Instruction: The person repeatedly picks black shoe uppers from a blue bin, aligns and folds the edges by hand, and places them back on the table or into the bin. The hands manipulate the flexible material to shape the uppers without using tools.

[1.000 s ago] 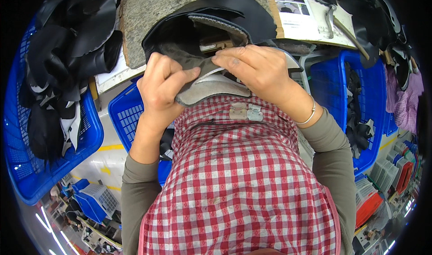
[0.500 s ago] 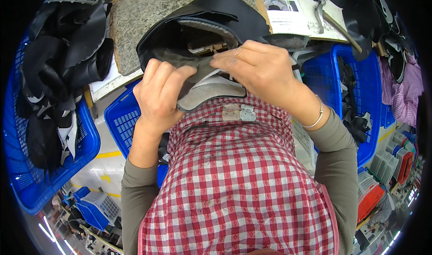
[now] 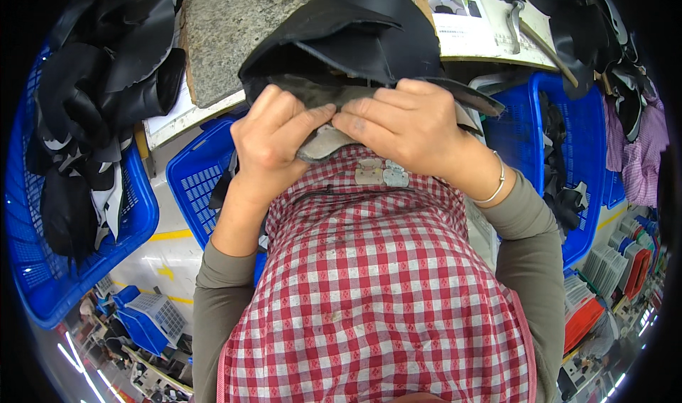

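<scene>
A black leather piece with a grey-brown lining, like a boot upper (image 3: 408,40), lies over the near edge of the bench and hangs toward my apron. My left hand (image 3: 270,136) pinches its near lined edge, fingers curled and thumb pressed in. Close beside it, my right hand (image 3: 405,122) grips the same edge, the two thumbs nearly meeting. A pale grey flap (image 3: 327,141) of the piece shows below my hands. Its upper layer sags over the opening, so the inside is mostly hidden.
A grey stone slab (image 3: 220,30) lies on the bench, left of a printed sheet (image 3: 458,19). Blue baskets (image 3: 188,179) stand below. Black leather pieces (image 3: 106,62) heap over the left basket, and more (image 3: 568,33) hang at the right.
My hands have drawn together along the edge, the left moving rightward. The opening of the leather piece has folded closed, and a strip of it now sticks out at the right.
</scene>
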### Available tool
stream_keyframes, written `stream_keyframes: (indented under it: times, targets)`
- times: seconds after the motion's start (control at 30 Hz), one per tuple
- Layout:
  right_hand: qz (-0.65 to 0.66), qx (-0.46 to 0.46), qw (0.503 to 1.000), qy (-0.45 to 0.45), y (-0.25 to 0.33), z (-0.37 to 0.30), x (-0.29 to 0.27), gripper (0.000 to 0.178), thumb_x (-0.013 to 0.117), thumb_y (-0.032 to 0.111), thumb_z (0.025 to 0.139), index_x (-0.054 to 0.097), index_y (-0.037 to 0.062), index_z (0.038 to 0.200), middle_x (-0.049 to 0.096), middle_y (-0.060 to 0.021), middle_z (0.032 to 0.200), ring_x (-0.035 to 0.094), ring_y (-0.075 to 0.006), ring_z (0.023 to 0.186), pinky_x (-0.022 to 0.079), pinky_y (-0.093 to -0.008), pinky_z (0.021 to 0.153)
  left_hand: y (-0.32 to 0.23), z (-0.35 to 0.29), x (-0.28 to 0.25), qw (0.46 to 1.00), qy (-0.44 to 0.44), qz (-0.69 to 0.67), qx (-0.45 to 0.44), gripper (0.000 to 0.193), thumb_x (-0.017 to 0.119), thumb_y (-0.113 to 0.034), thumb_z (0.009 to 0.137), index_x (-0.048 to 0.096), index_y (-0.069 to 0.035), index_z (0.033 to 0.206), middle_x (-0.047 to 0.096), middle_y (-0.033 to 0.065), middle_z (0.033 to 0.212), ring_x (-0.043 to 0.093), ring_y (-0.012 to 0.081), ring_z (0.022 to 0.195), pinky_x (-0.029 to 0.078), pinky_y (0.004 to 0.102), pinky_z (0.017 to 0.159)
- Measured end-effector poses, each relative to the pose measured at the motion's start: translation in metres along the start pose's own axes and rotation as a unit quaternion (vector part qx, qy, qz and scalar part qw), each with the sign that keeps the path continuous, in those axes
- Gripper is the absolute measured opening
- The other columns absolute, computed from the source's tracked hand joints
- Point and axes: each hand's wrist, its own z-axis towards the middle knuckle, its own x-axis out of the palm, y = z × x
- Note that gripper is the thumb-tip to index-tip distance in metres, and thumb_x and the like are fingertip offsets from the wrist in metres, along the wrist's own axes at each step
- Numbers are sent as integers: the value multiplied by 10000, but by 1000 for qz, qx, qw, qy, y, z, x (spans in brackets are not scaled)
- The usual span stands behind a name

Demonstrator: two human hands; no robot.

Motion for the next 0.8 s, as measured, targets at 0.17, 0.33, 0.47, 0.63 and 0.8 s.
stream_keyframes:
  times: [0.17, 0.33, 0.47, 0.63, 0.8]
  targets:
    - [54, 21, 998, -12, -6, -7, -5, 257, 757, 162, 804, 781, 143, 1059, 779, 3, 1034, 693, -96, 722, 482, -231, 571, 1, -5, 1, 999, -28, -4, 14, 421, 777, -61, 528, 802, -75, 948, 491, 16, 679, 511, 209, 664, 381, 333, 517]
    - [27, 44, 998, -23, -17, -19, -4, 227, 754, 123, 804, 777, 115, 1030, 796, -21, 1032, 705, -106, 725, 497, -240, 576, 3, -4, 1, 999, -12, 22, 46, 445, 752, -142, 514, 808, -66, 949, 493, 14, 679, 518, 198, 674, 395, 321, 533]
    - [16, 56, 998, -21, -18, -22, -6, 207, 752, 113, 787, 769, 121, 994, 793, -2, 1021, 726, -127, 765, 543, -240, 629, -1, -1, -3, 998, 13, 36, 54, 459, 715, -176, 534, 795, -54, 969, 515, 50, 715, 548, 247, 717, 444, 354, 580]
    - [-17, 16, 999, -30, -20, -14, -17, 119, 715, 212, 763, 650, 122, 806, 588, 21, 714, 625, -168, 695, 488, -316, 598, -13, 11, -10, 999, -1, 19, 50, 426, 737, -11, 614, 795, 0, 1036, 533, 138, 772, 517, 342, 761, 471, 448, 752]
    - [109, 74, 990, 44, -24, -9, -35, 179, 697, 275, 781, 706, 97, 786, 705, -43, 744, 692, -255, 773, 517, -376, 698, -19, 17, -15, 1000, 20, 23, 5, 399, 726, 57, 656, 751, 26, 1053, 455, 127, 779, 479, 320, 769, 430, 419, 725]
